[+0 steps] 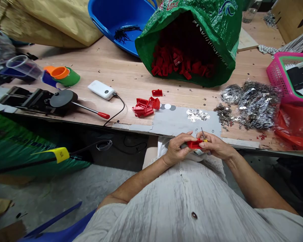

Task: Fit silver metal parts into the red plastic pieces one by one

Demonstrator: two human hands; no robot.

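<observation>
Near the table's front edge, my left hand (pixel 178 148) is closed on a red plastic part (pixel 193 144), a small box-like piece. Fingers of my right hand (pixel 215 145) pinch a small screwdriver (pixel 204 137) with a yellow handle and a thin metal shaft pointing up. The right fingertips also touch the red part's right end. Just beyond my hands lies a grey sheet (pixel 170 122) with a spread of small shiny metal pieces (pixel 198 115). Left of these is a pile of red plastic parts (pixel 146 107), and one more red part (pixel 157 92) lies behind it.
A green sack (pixel 187 43) of red parts stands at the back beside a blue basin (pixel 113 25). Bagged metal pieces (pixel 259 104) and a pink basket (pixel 277 74) are at right. A power bank (pixel 101 89) and a black device with a red-tipped lever (pixel 63 101) are at left.
</observation>
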